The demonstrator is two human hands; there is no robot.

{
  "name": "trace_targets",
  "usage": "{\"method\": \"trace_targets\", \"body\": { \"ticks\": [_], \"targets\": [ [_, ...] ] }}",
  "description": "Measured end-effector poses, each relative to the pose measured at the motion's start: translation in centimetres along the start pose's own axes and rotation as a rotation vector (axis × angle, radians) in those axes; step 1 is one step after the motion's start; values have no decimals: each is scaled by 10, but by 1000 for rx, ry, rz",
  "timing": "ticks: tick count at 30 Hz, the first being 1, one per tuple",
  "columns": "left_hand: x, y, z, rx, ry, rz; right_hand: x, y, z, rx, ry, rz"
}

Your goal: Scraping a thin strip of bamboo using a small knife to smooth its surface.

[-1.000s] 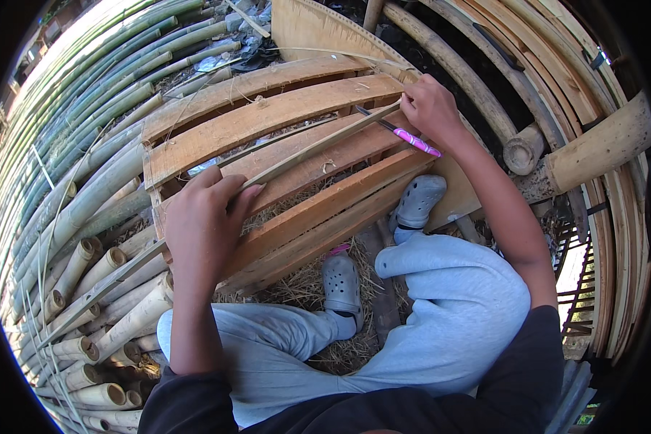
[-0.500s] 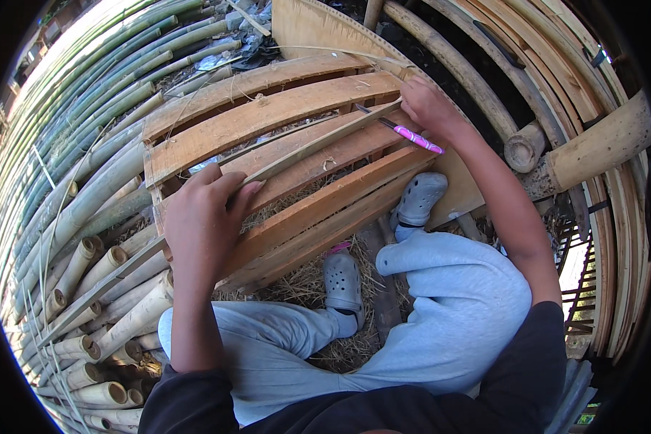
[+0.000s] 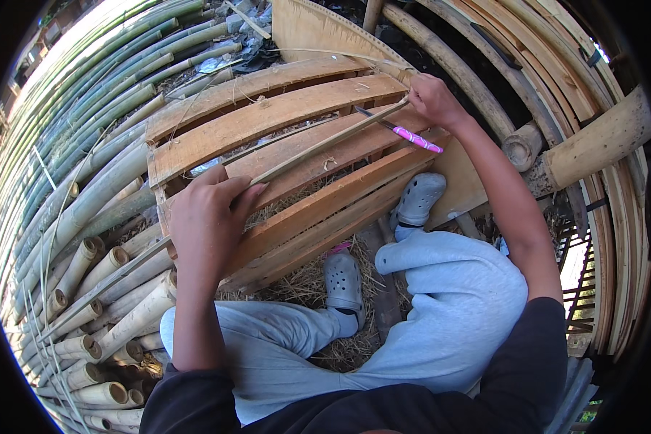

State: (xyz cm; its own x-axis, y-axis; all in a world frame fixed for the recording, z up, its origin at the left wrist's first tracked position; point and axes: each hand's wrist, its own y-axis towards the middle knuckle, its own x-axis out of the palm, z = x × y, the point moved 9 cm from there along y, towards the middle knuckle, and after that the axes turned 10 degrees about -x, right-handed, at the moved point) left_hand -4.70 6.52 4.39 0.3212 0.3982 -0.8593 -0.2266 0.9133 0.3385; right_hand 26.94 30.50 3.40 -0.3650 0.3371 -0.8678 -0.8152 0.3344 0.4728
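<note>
Left hand [image 3: 206, 220]: closed over the near end of a long thin split-bamboo strip [image 3: 318, 148], pressed at the left edge of a curved panel of brown wooden slats [image 3: 267, 119]. Right hand [image 3: 434, 98]: gripping a pink-handled knife [image 3: 405, 134], blade on the strip's far end at the panel's right edge. Risk: blade may slip along the springy strip toward the left fingers.

Outdoors in sunlight, green bamboo poles [image 3: 87, 123] lie stacked on my left, cut ends [image 3: 87, 325] toward me. Straw [image 3: 304, 278] covers the ground. Curved slats [image 3: 557, 65] and a log [image 3: 600, 145] stand right.
</note>
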Motion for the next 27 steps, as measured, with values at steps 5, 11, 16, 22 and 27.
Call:
{"method": "trace_targets", "body": {
  "ticks": [5, 11, 16, 22, 27],
  "targets": [
    [1, -3, 4, 25, -24, 2, -47, -55, 57, 297, -22, 33],
    [0, -2, 4, 30, 15, 11, -62, -38, 45, 651, 639, -59],
    [-1, -1, 6, -7, 4, 8, -79, 5, -26, 232, 1261, -50],
    [0, 0, 7, -5, -6, -3, -66, 4, -17, 456, 841, -115],
    [-2, -2, 2, -1, 2, 16, -21, -11, -63, 595, 213, -607]
  ]
}}
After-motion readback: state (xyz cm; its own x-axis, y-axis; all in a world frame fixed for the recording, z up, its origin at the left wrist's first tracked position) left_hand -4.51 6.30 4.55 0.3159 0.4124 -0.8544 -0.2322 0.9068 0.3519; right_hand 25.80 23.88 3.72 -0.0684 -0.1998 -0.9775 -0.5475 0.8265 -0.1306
